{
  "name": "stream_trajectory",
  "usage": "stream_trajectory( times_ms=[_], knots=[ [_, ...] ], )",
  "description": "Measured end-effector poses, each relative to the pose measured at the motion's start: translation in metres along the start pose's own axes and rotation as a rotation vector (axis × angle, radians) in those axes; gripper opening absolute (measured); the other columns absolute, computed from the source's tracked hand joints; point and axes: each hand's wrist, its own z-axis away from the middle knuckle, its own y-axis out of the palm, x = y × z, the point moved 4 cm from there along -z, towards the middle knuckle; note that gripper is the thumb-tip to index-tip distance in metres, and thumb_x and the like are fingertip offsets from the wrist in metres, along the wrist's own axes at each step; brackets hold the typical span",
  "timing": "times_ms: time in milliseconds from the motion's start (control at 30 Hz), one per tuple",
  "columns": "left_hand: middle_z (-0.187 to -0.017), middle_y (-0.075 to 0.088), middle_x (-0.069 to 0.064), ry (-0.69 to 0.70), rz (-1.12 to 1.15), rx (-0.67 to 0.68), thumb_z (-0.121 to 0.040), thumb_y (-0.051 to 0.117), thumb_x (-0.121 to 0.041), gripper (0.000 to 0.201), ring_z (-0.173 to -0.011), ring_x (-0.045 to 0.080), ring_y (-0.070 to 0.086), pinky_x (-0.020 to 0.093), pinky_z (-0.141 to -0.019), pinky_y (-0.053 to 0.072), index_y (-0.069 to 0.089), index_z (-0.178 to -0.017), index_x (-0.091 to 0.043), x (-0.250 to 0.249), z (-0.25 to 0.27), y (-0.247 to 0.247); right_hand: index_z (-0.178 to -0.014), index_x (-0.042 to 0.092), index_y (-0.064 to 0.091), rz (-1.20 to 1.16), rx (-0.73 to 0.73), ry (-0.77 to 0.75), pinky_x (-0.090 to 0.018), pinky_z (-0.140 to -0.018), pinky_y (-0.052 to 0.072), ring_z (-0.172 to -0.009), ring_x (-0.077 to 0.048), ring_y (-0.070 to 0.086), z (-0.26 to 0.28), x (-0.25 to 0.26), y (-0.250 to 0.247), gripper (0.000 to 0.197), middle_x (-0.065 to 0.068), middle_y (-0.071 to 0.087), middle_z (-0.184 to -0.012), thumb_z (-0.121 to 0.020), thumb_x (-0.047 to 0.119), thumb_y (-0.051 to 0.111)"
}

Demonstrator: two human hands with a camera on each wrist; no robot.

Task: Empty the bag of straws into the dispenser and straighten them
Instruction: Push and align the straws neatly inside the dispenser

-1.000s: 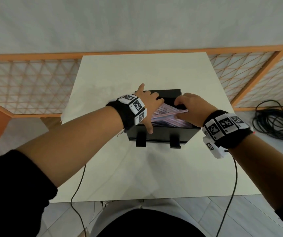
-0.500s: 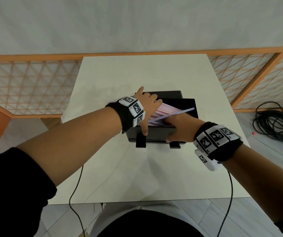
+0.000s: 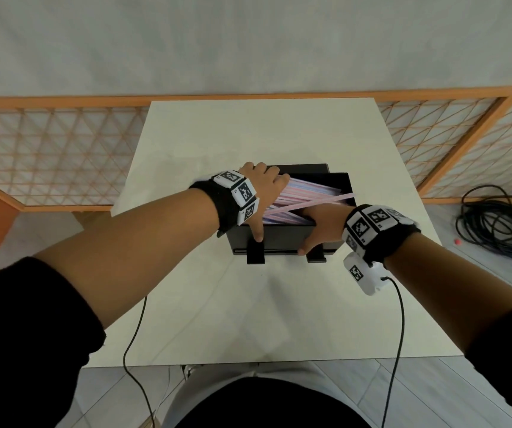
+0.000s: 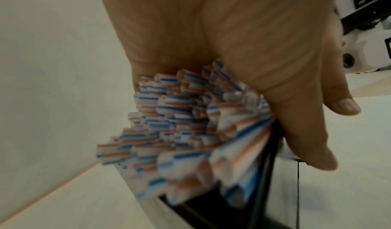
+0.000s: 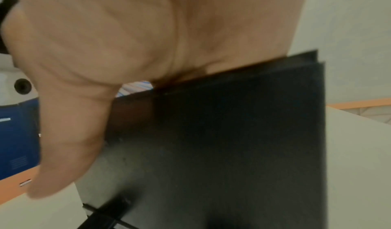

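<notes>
A black box dispenser [image 3: 282, 239] stands mid-table, filled with red, white and blue striped straws [image 3: 307, 193]. One loose straw [image 3: 325, 201] lies slanted across the top, its tip over the right rim. My left hand [image 3: 264, 193] is at the box's left end, palm flat against the straw ends [image 4: 169, 115], thumb down the front wall. My right hand [image 3: 322, 223] grips the front wall near the right corner. Its thumb [image 5: 67, 140] lies on the black front face [image 5: 232, 132], and its fingers reach over the rim, hidden inside.
The white table [image 3: 248, 319] has bare surface before and behind the box. An orange lattice fence [image 3: 47, 149] runs behind and to both sides. A coil of black cable [image 3: 502, 223] lies on the floor at right. Wrist cables hang over the table's near edge.
My right hand left the straws at the right end and came down onto the front wall. One straw now lies slanted across the top. The left hand stayed at the left end.
</notes>
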Motion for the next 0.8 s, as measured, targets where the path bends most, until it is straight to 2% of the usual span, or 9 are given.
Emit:
stream_trajectory(
  times_ms=[267,333,433,500,567,667,800],
  knots=[
    [-0.151,0.023,0.010,0.030,-0.034,0.001,-0.046,0.078,-0.071,0.141,-0.133,0.030,0.033,0.041,-0.109,0.031,0.004,-0.149,-0.010,0.006,0.003,0.004,-0.136,0.020,0.044,-0.023,0.037,0.039,-0.028,-0.098,0.035,-0.124,-0.022,0.048,-0.007,-0.003,0.008,0.084,0.000,0.051,-0.137,-0.065,0.052,0.075],
    [-0.152,0.020,0.010,0.044,-0.051,0.014,-0.047,0.077,-0.071,0.141,-0.134,0.030,0.031,0.041,-0.111,0.029,0.002,-0.150,-0.011,0.008,0.006,0.007,-0.138,0.022,0.041,-0.063,0.063,0.031,-0.029,-0.103,0.035,-0.125,-0.021,0.046,-0.007,-0.002,0.009,0.088,0.001,0.049,-0.139,-0.064,0.055,0.075],
    [-0.154,0.017,0.011,0.052,-0.074,0.016,-0.049,0.078,-0.069,0.139,-0.136,0.030,0.029,0.041,-0.112,0.027,0.001,-0.150,-0.011,0.009,0.008,0.009,-0.143,0.026,0.031,-0.145,0.094,-0.007,-0.034,-0.113,0.027,-0.134,-0.020,0.037,-0.007,0.002,0.012,0.097,0.005,0.040,-0.147,-0.063,0.060,0.074],
    [-0.154,0.018,0.011,0.046,-0.077,0.011,-0.050,0.078,-0.068,0.138,-0.136,0.030,0.029,0.041,-0.112,0.027,0.002,-0.150,-0.011,0.009,0.008,0.009,-0.144,0.027,0.029,-0.237,0.091,-0.019,-0.029,-0.112,0.023,-0.134,-0.015,0.034,-0.006,0.007,0.012,0.094,0.009,0.038,-0.146,-0.067,0.055,0.074],
    [-0.153,0.020,0.010,0.043,-0.072,0.006,-0.050,0.079,-0.068,0.138,-0.135,0.030,0.030,0.041,-0.112,0.028,0.002,-0.149,-0.011,0.008,0.009,0.008,-0.142,0.027,0.032,-0.338,0.059,-0.017,-0.026,-0.107,0.024,-0.129,-0.011,0.037,-0.007,0.011,0.011,0.088,0.012,0.043,-0.136,-0.069,0.047,0.076],
    [-0.152,0.022,0.009,0.034,-0.058,-0.001,-0.048,0.078,-0.069,0.139,-0.134,0.029,0.032,0.042,-0.111,0.029,0.003,-0.150,-0.011,0.008,0.011,0.009,-0.139,0.029,0.037,-0.354,-0.002,-0.025,-0.031,-0.107,0.031,-0.125,-0.013,0.044,-0.011,0.013,0.008,0.093,0.011,0.050,-0.130,-0.060,0.049,0.081],
    [-0.151,0.025,0.008,0.019,-0.027,-0.005,-0.046,0.078,-0.070,0.140,-0.133,0.028,0.034,0.042,-0.109,0.031,0.003,-0.150,-0.013,0.010,0.012,0.008,-0.138,0.032,0.038,-0.262,0.058,0.021,-0.040,-0.111,0.032,-0.126,-0.020,0.045,-0.018,0.007,0.008,0.107,0.005,0.052,-0.135,-0.043,0.061,0.077]
  ],
)
